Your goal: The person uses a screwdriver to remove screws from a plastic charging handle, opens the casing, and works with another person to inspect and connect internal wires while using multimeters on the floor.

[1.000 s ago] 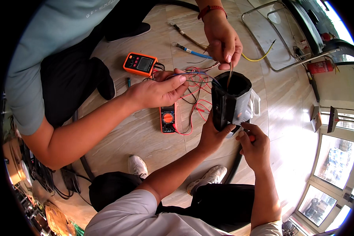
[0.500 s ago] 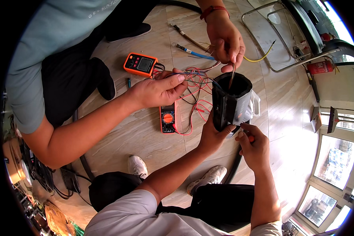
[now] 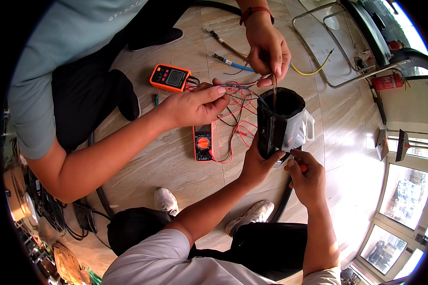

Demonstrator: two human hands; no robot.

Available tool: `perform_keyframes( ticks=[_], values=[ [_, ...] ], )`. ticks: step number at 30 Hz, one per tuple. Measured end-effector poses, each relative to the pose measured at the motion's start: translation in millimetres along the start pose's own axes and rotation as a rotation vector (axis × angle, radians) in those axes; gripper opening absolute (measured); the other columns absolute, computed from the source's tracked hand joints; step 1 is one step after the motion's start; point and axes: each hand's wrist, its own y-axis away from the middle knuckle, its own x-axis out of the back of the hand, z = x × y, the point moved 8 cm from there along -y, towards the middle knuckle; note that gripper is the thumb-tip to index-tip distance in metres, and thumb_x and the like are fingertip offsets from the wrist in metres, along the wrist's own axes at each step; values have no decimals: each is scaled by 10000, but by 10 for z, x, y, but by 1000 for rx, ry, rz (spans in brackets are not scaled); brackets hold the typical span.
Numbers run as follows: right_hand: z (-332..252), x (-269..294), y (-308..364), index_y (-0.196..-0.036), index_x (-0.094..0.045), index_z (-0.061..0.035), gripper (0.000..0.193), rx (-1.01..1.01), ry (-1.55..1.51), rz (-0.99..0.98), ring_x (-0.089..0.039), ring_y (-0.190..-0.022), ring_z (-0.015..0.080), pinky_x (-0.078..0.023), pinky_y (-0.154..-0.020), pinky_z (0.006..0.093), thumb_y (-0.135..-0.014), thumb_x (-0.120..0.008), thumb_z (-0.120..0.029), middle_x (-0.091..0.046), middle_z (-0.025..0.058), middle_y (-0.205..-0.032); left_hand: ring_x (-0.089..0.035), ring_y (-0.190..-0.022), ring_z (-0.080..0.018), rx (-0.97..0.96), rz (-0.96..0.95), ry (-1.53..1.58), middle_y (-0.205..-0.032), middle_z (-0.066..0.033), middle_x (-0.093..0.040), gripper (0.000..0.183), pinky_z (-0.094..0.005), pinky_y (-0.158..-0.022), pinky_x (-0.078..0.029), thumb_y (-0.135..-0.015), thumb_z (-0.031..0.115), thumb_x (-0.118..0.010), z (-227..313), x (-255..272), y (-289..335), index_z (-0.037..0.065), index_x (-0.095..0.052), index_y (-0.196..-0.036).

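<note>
My left hand point(image 3: 257, 164) is closed round the lower end of a black and grey hollow housing point(image 3: 290, 128), which looks like a charging connector shell. Its open end faces up and away from me. My right hand point(image 3: 310, 180) pinches a small tool with an orange-red handle point(image 3: 304, 168) against the housing's lower right edge; its tip is hidden. Opposite me, a co-worker's hand with a red wristband point(image 3: 271, 50) holds thin brown wires point(image 3: 274, 88) that run into the opening. The co-worker's other hand point(image 3: 199, 104) pinches dark thin wires point(image 3: 252, 90).
Two orange meters, one with a screen point(image 3: 171, 77) and one with a dial point(image 3: 203, 142), lie on the tiled floor among tangled red test leads point(image 3: 242, 128). Thick blue point(image 3: 242, 65) and yellow point(image 3: 309, 72) cables lie beyond. A metal-framed chair point(image 3: 328, 47) stands far right.
The co-worker's wristbanded hand has shifted a little left with the brown wires. The co-worker's other hand has moved slightly right. My hands and the housing have hardly moved.
</note>
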Motion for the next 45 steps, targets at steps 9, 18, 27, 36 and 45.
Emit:
perform_keyframes(
  ticks=[9,18,27,36,45],
  values=[
    [8,-2,-1,-1160,-657,8,306,-10,-3,-3,-565,-536,116,-459,-564,284,-905,-671,-160,-592,54,-597,-629,-1037,-198,34,1,5,-1133,-117,-656,672,-334,-907,-488,-833,162,-783,-39,7,4,7,-401,-1364],
    [9,-11,-8,-1157,-659,6,309,-17,18,-9,-566,-543,126,-465,-577,287,-900,-675,-166,-596,60,-605,-633,-994,-197,-8,13,-21,-1090,-108,-662,666,-335,-875,-493,-832,196,-786,-57,15,1,10,-411,-1349],
    [8,-9,-10,-1149,-659,7,304,-11,15,-7,-570,-535,128,-464,-568,288,-899,-677,-166,-597,61,-597,-633,-1005,-200,-5,10,-16,-1107,-109,-661,680,-336,-882,-493,-834,202,-785,-29,10,-8,11,-403,-1363],
    [-25,34,-26,-1145,-660,1,291,40,33,42,-585,-538,123,-469,-565,278,-895,-678,-146,-633,67,-627,-634,-1005,-196,-2,11,-31,-1111,-108,-662,682,-334,-887,-492,-837,200,-785,-41,21,-8,11,-399,-1366],
    [-841,1151,465,-975,-621,26,284,417,-231,723,-626,-564,153,-535,-550,245,-989,-441,-194,-696,162,-799,-640,-1042,-202,-76,-26,11,-1164,-124,-659,773,-325,-896,-493,-866,234,-776,-44,22,-31,-6,-325,-1447]
  ],
)
